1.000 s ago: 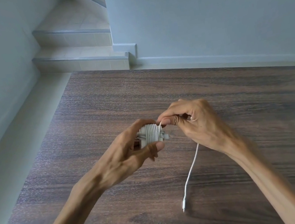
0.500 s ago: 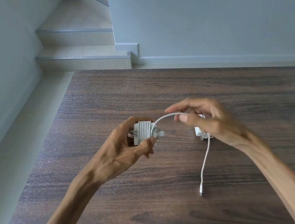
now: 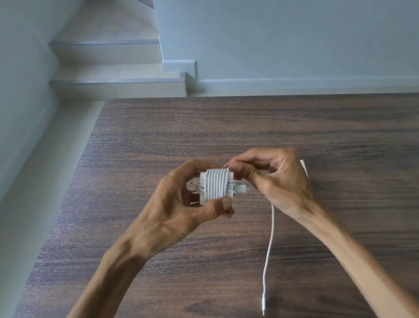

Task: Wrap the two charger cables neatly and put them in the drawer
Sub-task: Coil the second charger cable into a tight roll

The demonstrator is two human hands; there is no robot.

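My left hand (image 3: 183,208) grips a white charger (image 3: 216,187) above the dark wooden table (image 3: 357,160), with its white cable coiled in several tight turns around the body. My right hand (image 3: 270,176) pinches the cable right beside the coil. The loose cable tail (image 3: 270,246) hangs from under my right hand and runs down to its connector (image 3: 263,309) on the table. A white edge of a second charger (image 3: 304,167) peeks out behind my right hand; the rest of it is hidden. No drawer is in view.
Beyond the table's far edge stand tiled steps (image 3: 115,74) and a white low wall (image 3: 292,32). A pale floor strip (image 3: 27,196) runs along the table's left edge.
My right hand has swung back to the charger, laying another turn of cable on the coil. The loose tail has grown shorter and its connector has shifted on the table.
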